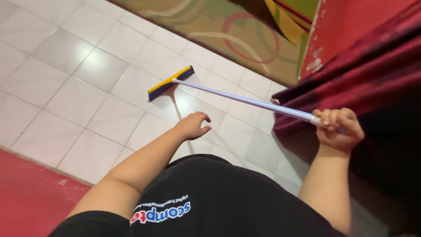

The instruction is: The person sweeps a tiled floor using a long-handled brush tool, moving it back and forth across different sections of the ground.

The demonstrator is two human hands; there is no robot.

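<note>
Head view: the right hand (340,129) is closing its fingers around the near end of a long pale handle (245,101) belonging to a floor squeegee. The handle is running away from that hand toward the upper left, ending in a blue and yellow head (170,83) that is resting on the white tiled floor (79,87). The left hand (193,126) is hanging free above the tiles, fingers loosely curled, holding nothing, apart from the handle. A patterned rug (219,30) is lying beyond; dark red fabric (372,66), possibly a curtain, is hanging at right.

Open tiles (79,66); curtain (372,66) crowding right.
</note>
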